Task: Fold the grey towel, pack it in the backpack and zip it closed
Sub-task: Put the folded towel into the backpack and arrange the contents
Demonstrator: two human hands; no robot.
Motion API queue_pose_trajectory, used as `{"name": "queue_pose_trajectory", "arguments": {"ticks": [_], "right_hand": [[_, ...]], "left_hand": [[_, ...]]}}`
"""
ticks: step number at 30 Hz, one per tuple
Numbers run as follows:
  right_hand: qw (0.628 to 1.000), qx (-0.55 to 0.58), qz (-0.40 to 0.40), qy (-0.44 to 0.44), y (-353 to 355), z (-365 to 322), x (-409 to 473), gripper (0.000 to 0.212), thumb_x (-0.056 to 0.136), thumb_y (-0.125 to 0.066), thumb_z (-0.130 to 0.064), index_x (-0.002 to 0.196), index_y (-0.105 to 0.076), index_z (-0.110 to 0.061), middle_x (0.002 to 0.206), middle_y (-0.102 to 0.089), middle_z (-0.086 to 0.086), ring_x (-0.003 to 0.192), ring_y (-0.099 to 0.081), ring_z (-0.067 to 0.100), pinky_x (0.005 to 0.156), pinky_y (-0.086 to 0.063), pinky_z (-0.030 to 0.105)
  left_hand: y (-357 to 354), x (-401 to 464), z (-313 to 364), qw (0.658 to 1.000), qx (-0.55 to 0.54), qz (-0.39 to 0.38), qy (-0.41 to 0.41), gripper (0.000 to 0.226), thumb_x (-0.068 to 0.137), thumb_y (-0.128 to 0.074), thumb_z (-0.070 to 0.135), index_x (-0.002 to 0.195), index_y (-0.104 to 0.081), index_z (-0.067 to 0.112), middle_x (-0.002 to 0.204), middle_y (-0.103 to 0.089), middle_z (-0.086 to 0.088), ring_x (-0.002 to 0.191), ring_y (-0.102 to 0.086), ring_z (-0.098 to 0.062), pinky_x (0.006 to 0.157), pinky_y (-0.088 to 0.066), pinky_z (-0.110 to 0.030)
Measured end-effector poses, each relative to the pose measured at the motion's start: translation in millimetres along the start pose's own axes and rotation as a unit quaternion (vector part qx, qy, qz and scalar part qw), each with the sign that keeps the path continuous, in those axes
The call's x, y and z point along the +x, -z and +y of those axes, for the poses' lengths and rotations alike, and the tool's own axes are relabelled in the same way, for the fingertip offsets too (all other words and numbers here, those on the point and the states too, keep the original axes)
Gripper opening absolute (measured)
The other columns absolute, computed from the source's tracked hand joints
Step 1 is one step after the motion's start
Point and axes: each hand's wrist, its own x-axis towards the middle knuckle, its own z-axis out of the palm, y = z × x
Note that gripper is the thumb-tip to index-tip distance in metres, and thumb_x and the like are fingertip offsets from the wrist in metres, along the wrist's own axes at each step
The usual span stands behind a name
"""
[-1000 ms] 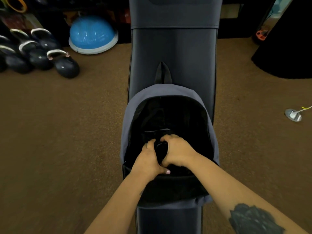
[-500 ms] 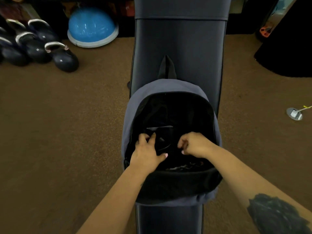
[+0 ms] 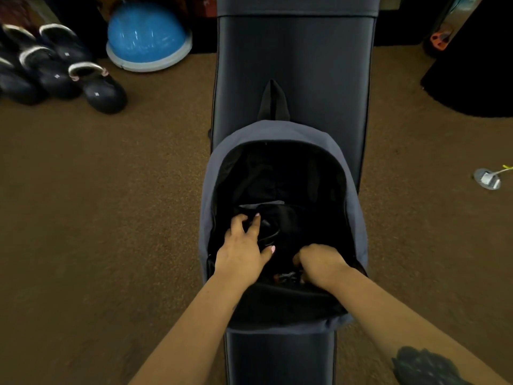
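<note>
The grey backpack [image 3: 352, 218] lies flat on a dark padded bench [image 3: 291, 73], its main compartment unzipped and wide open. Inside, a dark folded bundle [image 3: 294, 226] with a pale grey edge at its far side sits low in the compartment; it looks like the towel, but the interior is too dark to be sure. My left hand [image 3: 244, 245] rests on this bundle with its fingers spread. My right hand [image 3: 319, 262] is curled shut at the near edge of the opening, by the black front flap [image 3: 277, 301]. Small metal pieces glint just under its knuckles.
Brown carpet surrounds the bench. Several dark kettlebells [image 3: 102, 90] and a blue half-dome balance trainer [image 3: 147, 34] sit at the back left. A round metal floor fitting [image 3: 487, 179] lies at the right, and a black mat [image 3: 477, 79] at the back right.
My hands, together on the bundle a second ago, have parted. The right hand has drawn back to the near edge of the opening; the left hand has opened flat on the bundle.
</note>
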Motion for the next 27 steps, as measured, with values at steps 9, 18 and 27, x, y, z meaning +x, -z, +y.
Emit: {"name": "queue_pose_trajectory", "arguments": {"ticks": [9,18,27], "right_hand": [[0.992,0.095,0.068,-0.046,41.9,27.5,-2.8,0.033,0.090,-0.058,-0.011,0.123,-0.059,-0.011,0.122,-0.058,0.016,0.110,-0.057,0.030,0.090,-0.045,0.034],[0.885,0.415,0.070,-0.198,43.3,24.8,19.5,0.029,0.094,-0.044,-0.014,0.117,-0.058,-0.004,0.111,-0.061,0.017,0.090,-0.060,0.025,0.066,-0.041,0.028],[0.878,0.434,0.099,-0.177,42.8,23.1,19.0,0.029,0.091,-0.045,-0.010,0.118,-0.054,-0.003,0.106,-0.059,0.015,0.080,-0.064,0.020,0.072,-0.050,0.029]], "left_hand": [[2.8,2.5,-3.8,1.000,-0.003,-0.014,-0.011,0.074,0.086,-0.054,0.048,0.146,-0.016,0.028,0.146,-0.012,-0.001,0.132,-0.030,-0.025,0.096,-0.044,-0.039],[1.7,2.1,-3.5,1.000,-0.015,-0.009,-0.015,0.075,0.085,-0.055,0.048,0.146,-0.017,0.028,0.146,-0.013,-0.001,0.131,-0.031,-0.025,0.098,-0.045,-0.040],[3.4,9.0,6.4,0.999,-0.038,-0.010,-0.011,0.073,0.084,-0.058,0.046,0.145,-0.025,0.022,0.143,-0.021,-0.005,0.126,-0.038,-0.030,0.104,-0.041,-0.040]]}}
